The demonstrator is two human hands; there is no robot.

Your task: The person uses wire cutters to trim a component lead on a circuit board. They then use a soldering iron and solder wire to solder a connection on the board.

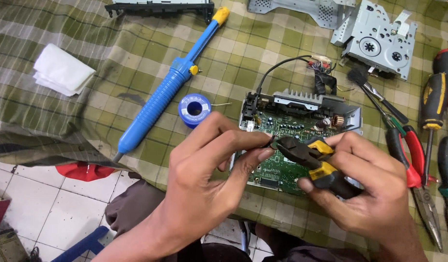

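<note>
**Cutters meet a small dark part above a green circuit board**

The left hand (204,170) pinches a small dark piece (272,141) between thumb and fingertips, the fingers curled tight around it; the piece is too small to identify. The right hand (374,189) is wrapped firmly around the handles of yellow-and-black side cutters (315,157), whose dark metal nose points left and meets the pinched piece. Both hands hover just above a green circuit board (287,145), which lies near the table's front edge in a grey metal frame with a ribbed heat sink (296,99) along its far side. A black cable (277,70) arcs up from the board to a bundle of wires.

Everything rests on a green plaid cloth (112,73), soft and wrinkled. To the left lie a blue plastic desoldering pump (166,94) with a yellow tip, a blue spool of solder wire (194,109) and a folded white tissue (61,70). To the right are red-handled pliers (418,170), screwdrivers (435,104) and a small brush (364,85). A grey metal drive mechanism (379,39) sits at the far right.
</note>
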